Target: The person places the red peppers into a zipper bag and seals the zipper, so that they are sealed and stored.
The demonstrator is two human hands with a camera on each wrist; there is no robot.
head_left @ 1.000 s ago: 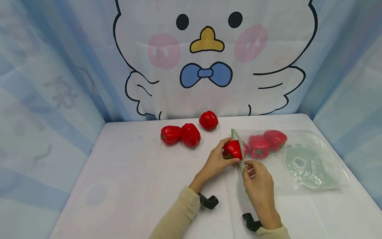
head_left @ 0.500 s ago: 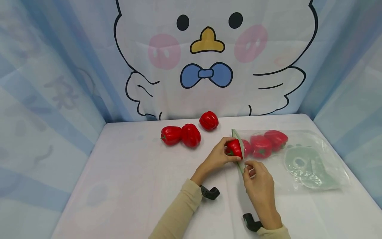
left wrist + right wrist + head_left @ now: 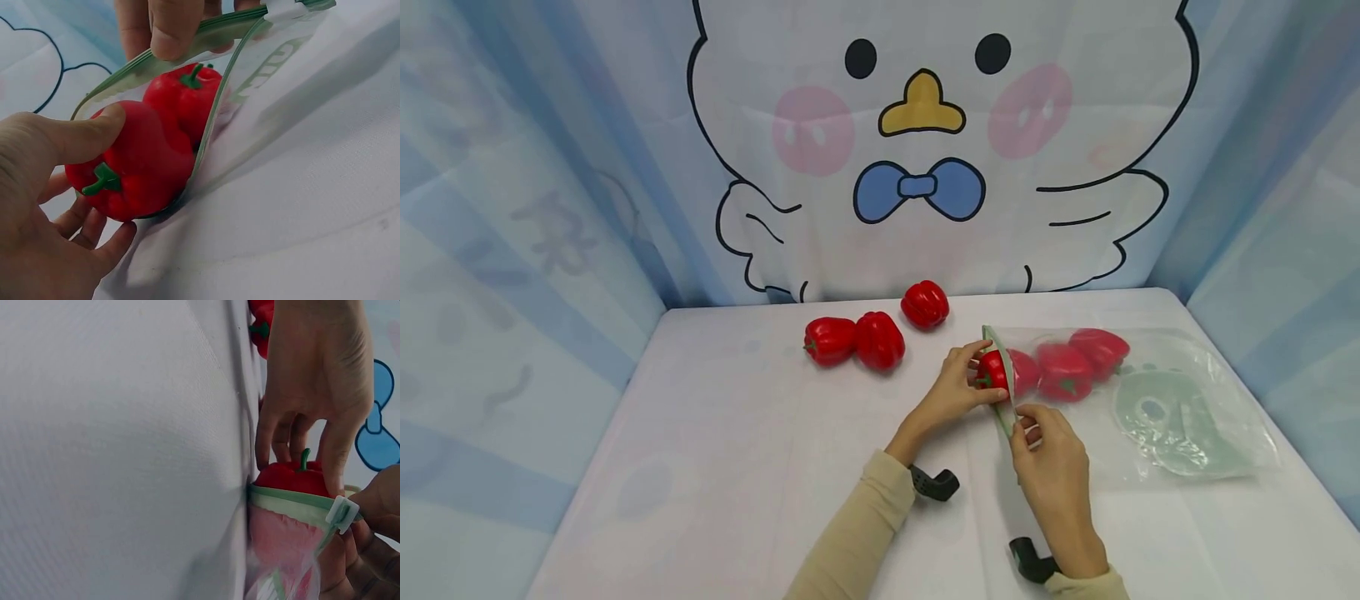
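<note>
A red bell pepper (image 3: 140, 169) with a green stem sits partway inside the mouth of a clear zip bag (image 3: 1187, 429). My left hand (image 3: 951, 390) holds it from the stem end, thumb on one side and fingers on the other. With thumb and fingers, my right hand (image 3: 1052, 458) pinches the bag's green rim near a white zip slider (image 3: 342, 514), and the mouth gapes. Through the plastic show two more red peppers, one nearer (image 3: 1063, 372) and one farther back (image 3: 1099, 353). The right fingertips are partly hidden behind the rim in the left wrist view.
Three loose red peppers lie toward the back of the white table (image 3: 722, 467): a left one (image 3: 830, 341), a middle one (image 3: 881, 341) touching it, and one (image 3: 925, 304) farther back. A cartoon-printed curtain (image 3: 917, 250) stands behind the table.
My left hand has moved slightly right, pushing its pepper deeper into the bag. The peppers inside have shifted right. My right hand has stayed at the rim.
</note>
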